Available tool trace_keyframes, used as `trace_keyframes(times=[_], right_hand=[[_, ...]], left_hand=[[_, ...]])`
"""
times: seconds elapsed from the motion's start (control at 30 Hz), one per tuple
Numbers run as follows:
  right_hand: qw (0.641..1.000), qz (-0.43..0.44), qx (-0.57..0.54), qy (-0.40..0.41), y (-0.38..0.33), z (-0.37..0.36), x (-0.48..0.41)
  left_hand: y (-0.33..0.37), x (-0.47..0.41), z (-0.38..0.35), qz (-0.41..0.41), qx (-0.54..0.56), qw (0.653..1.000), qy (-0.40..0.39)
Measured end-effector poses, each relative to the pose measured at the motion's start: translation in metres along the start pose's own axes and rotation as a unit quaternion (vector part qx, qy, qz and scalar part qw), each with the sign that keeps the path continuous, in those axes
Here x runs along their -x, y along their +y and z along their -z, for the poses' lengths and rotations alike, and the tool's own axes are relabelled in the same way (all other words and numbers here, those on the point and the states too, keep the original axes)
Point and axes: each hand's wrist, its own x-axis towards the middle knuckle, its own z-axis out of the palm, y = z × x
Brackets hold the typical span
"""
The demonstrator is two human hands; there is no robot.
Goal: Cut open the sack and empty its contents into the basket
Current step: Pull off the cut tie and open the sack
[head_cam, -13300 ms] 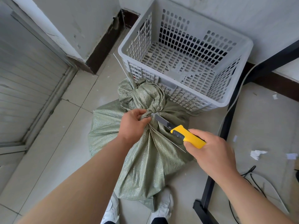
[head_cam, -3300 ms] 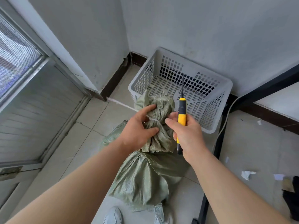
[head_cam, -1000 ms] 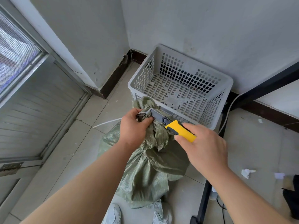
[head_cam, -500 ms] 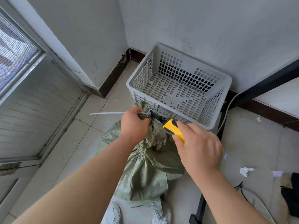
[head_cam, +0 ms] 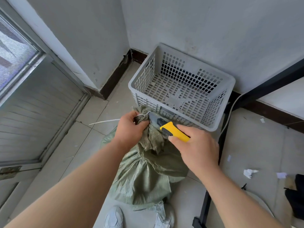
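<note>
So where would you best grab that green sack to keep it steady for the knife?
Grip the bunched neck of the sack just below its tie, coming from the left as the left hand does. There the cloth gathers into a narrow twist a fist can close round, and that side is away from the blade of the knife in the right hand.

A green woven sack (head_cam: 144, 175), its neck bunched and tied, is slumped against an empty grey perforated basket (head_cam: 213, 127).

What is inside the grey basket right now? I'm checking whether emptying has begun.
Nothing: the grey perforated plastic basket shows only its bare slotted floor. The green woven sack stays tied, contents hidden.
</note>
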Motion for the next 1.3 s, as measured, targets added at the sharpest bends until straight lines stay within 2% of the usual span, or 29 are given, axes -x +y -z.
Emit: trace_keyframes(times=[0.07, 0.13, 0.2, 0.33, 0.43, 0.6, 0.8, 0.9, 0.97, 1.03, 1.2, 1.27, 1.3], right_hand=[[0.976, 0.1, 0.169, 0.094, -0.003, -0.003, 0.0], [0.947, 0.175, 0.235, 0.131, -0.005, -0.005, -0.005], [0.937, 0.204, 0.255, 0.127, -0.002, -0.008, -0.011], [0.962, 0.141, 0.222, 0.068, -0.003, 0.0, -0.014], [0.992, 0.057, 0.113, 0.025, -0.002, 0.007, -0.009], [0.998, 0.002, 0.056, 0.04, -0.008, 0.0, 0.005], [0.999, -0.012, 0.049, 0.017, -0.018, -0.005, -0.009], [0.994, 0.031, 0.105, 0.003, -0.026, -0.007, -0.012], [0.982, 0.077, 0.174, 0.005, -0.031, -0.004, -0.009], [0.978, 0.095, 0.185, 0.02, -0.033, -0.001, -0.006], [0.999, -0.011, 0.047, 0.009, -0.028, 0.003, -0.008], [0.998, -0.053, -0.021, 0.035, -0.039, 0.0, -0.029], [0.998, -0.048, -0.021, 0.031, -0.045, 0.0, -0.04]], left_hand=[[0.002, 0.0, -0.001, -0.045, -0.121, 0.991, 0.035], [0.005, 0.002, -0.003, -0.072, -0.186, 0.979, 0.045], [0.007, 0.001, -0.004, -0.086, -0.232, 0.968, 0.048], [0.01, -0.001, 0.001, -0.114, -0.236, 0.964, 0.034], [0.007, 0.0, 0.006, -0.084, -0.161, 0.983, 0.013], [0.012, 0.0, 0.0, -0.053, -0.086, 0.994, 0.038], [0.014, 0.005, -0.009, -0.026, -0.022, 0.996, 0.077], [0.01, 0.005, -0.006, 0.018, 0.002, 0.997, 0.077], [0.006, 0.004, -0.005, 0.026, -0.022, 0.997, 0.066], [0.005, 0.0, -0.002, -0.001, -0.074, 0.995, 0.064], [0.017, 0.006, -0.003, -0.055, -0.139, 0.986, 0.068], [0.008, 0.035, -0.029, -0.084, -0.172, 0.981, -0.01], [-0.001, 0.049, -0.041, -0.091, -0.169, 0.98, -0.044]])
